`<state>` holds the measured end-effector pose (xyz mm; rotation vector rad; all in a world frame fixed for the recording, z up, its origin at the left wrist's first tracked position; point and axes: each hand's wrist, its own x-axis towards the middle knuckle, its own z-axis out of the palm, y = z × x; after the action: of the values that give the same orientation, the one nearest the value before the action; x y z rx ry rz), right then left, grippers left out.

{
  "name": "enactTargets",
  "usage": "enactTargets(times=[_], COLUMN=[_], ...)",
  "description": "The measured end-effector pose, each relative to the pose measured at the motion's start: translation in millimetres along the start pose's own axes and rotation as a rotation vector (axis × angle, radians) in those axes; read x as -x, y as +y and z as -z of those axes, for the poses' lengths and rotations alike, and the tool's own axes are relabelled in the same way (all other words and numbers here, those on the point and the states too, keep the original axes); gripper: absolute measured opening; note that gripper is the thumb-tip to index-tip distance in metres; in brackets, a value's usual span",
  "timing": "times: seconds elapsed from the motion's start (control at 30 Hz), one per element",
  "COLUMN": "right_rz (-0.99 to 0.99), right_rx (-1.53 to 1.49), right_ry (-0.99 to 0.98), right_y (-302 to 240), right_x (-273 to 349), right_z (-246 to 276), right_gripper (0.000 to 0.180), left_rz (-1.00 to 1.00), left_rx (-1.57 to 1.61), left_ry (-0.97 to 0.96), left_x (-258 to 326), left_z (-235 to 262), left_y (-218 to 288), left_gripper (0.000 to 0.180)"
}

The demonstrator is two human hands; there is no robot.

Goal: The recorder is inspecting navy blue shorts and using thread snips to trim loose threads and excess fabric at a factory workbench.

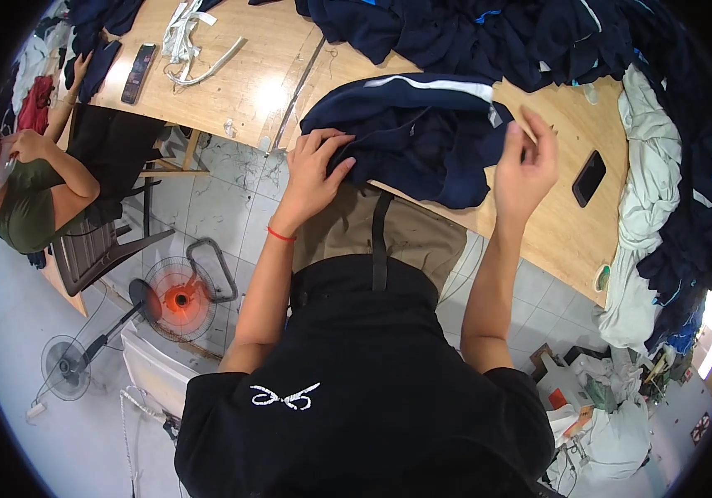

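**Navy garment with white stripe, under two bare hands at the table**

Landmark: wooden table [215, 106].

Item: one navy garment [435, 158], bunched, its white stripe uppermost; lay at the table's near edge, partly overhanging it.

Left hand [316, 170]: rested on the garment's left end, fingers spread and slightly bent, thumb apart; whether a fold was pinched could not be told.

Right hand [528, 170]: raised by the garment's right end, fingers loosely curled and parted from the thumb, nothing visibly held; contact with the cloth could not be told.

Also present: black phone [589, 178], toward the table's right end; white cloth [650, 149], draped over that end; navy cloth heap [455, 33], along the table's far side.

Step, as judged: positioning the garment by hand. The next move seemed to call for a steady left hand and a fresh right-hand grip on the cloth.
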<state>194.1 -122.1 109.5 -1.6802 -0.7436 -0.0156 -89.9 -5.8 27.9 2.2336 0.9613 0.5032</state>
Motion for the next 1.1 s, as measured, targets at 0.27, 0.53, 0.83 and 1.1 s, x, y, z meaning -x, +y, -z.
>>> enactTargets(times=[0.27,0.53,0.83,1.1], right_rz=[-0.058,-0.209,0.135,-0.296], right_rx=[0.404,0.736,0.630,0.102], right_ry=[-0.249,-0.377,0.254,0.075], right_y=[-5,29,33,55], right_x=[84,91,65,83], right_z=[20,51,78,62], right_gripper=[0.032,0.035,0.029,0.043], left_rz=[0.068,0.127,0.465,0.310], left_rx=[0.043,-0.180,1.109,0.523], left_ry=[0.130,0.469,0.749,0.414], left_x=[-1,-6,-7,-11], left_z=[2,27,11,15], left_y=[18,7,32,32], left_gripper=[0.040,0.037,0.037,0.055])
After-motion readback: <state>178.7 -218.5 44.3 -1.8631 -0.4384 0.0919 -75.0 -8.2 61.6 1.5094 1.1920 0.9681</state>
